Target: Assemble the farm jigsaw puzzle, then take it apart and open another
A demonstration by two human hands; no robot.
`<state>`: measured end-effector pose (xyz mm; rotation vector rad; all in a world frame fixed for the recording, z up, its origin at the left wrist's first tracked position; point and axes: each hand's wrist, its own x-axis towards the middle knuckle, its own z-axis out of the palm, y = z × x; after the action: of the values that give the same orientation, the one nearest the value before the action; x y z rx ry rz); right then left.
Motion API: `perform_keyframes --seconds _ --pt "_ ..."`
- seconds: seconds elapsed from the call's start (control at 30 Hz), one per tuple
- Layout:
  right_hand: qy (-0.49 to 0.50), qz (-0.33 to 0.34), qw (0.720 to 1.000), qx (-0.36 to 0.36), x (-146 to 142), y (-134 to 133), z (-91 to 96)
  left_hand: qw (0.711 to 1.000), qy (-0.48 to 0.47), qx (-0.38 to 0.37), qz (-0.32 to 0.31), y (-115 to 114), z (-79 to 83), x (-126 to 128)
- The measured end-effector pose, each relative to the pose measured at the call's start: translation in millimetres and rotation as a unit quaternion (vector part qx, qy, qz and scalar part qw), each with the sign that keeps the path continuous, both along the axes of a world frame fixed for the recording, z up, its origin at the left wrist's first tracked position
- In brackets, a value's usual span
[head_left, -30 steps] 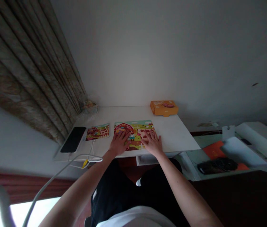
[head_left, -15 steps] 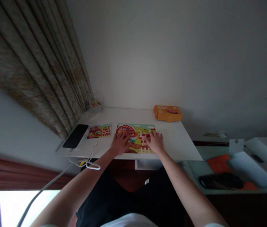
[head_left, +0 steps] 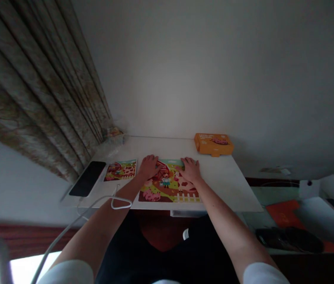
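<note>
A colourful farm jigsaw puzzle (head_left: 169, 185) with a red barn, cows and a white fence lies flat on the white desk (head_left: 226, 177). My left hand (head_left: 148, 166) rests palm down on its far left part, fingers stretched out. My right hand (head_left: 190, 169) lies flat on its far right part, fingers spread. Neither hand holds anything. A small picture card (head_left: 121, 170) showing the same farm scene lies to the left of the puzzle.
An orange box (head_left: 213, 143) stands at the desk's back right by the wall. A black phone (head_left: 87, 184) lies at the left edge with a white cable (head_left: 102, 205) hanging off. Curtains hang left. A lower table at right holds papers and a dark object (head_left: 288, 238).
Both hands slid from the puzzle's near middle to its far edge, uncovering the lower picture. The camera view shifted slightly.
</note>
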<state>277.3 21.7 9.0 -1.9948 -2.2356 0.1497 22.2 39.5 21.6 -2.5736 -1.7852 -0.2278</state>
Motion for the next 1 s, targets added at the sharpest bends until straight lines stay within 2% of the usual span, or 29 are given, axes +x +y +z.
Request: perform_keyframes --seconds 0.17,0.27,0.43,0.57,0.73,0.87,1.0 --pt "-0.014 -0.006 1.0 0.025 -2 9 6.5 1.0 0.022 0.002 0.001 14 1.5 5" --pt "-0.032 -0.011 0.999 0.01 -5 20 11.3 1.0 0.023 -0.013 0.002 24 2.4 9" --pt "-0.064 0.018 0.998 -0.019 -8 32 14.3 0.998 0.039 -0.052 0.012 33 2.8 15" --pt "-0.063 0.018 0.997 -0.044 -6 40 16.4 0.992 0.026 -0.116 0.043 41 7.6 16" --pt "0.005 -0.028 0.993 -0.113 1 53 25.3 0.976 -0.042 -0.203 0.066 62 24.9 12" --pt "0.04 -0.051 0.992 -0.112 0 60 33.2 0.975 -0.08 -0.191 0.079 78 34.6 11" --pt "0.028 -0.021 0.995 -0.097 -23 76 42.4 0.977 -0.096 -0.167 0.087 95 35.7 16"
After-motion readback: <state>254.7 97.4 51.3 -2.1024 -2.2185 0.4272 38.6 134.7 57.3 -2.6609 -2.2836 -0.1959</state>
